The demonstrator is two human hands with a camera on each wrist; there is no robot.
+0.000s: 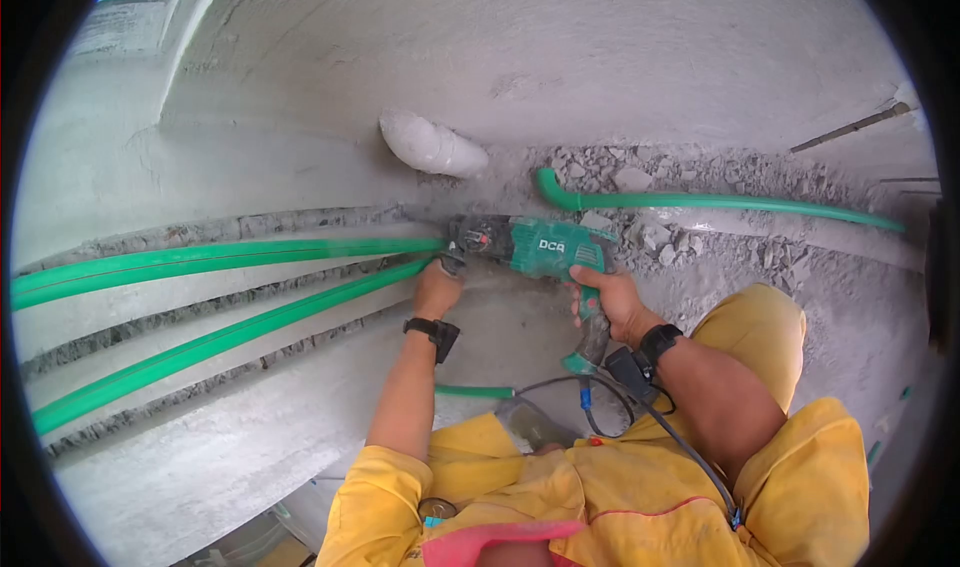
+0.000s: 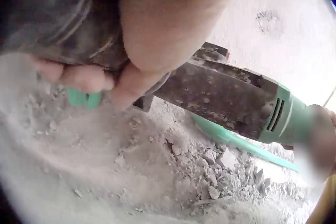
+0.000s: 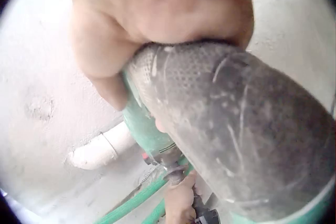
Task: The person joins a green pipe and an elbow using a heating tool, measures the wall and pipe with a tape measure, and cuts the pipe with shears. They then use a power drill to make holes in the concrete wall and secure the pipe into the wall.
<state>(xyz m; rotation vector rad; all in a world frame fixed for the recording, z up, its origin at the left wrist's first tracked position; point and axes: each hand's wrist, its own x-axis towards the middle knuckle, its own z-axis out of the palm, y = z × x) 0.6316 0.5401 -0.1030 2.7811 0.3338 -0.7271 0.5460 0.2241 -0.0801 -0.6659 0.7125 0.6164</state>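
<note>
A green and black rotary hammer (image 1: 550, 249) marked DCA lies across the middle of the head view, its front end pointing left. My left hand (image 1: 438, 291) grips its black side handle (image 2: 63, 22) near the front. At the back, my right hand (image 1: 618, 305) wraps around the rubbery rear handle (image 3: 236, 124), with the thumb lying over the green housing. The tool's dusty black front section (image 2: 226, 98) shows in the left wrist view. Two green pipes (image 1: 230, 257) run from the left up to the tool's front; the bit is hidden.
A white pipe elbow (image 1: 430, 145) juts from the wall. Beyond the tool, another green pipe (image 1: 720, 203) bends among broken rubble (image 1: 660, 242). The power cord (image 1: 600, 422) loops near my legs. Chiselled grooves (image 1: 150, 332) run beside the left pipes, and a short green pipe piece (image 1: 473, 392) lies below.
</note>
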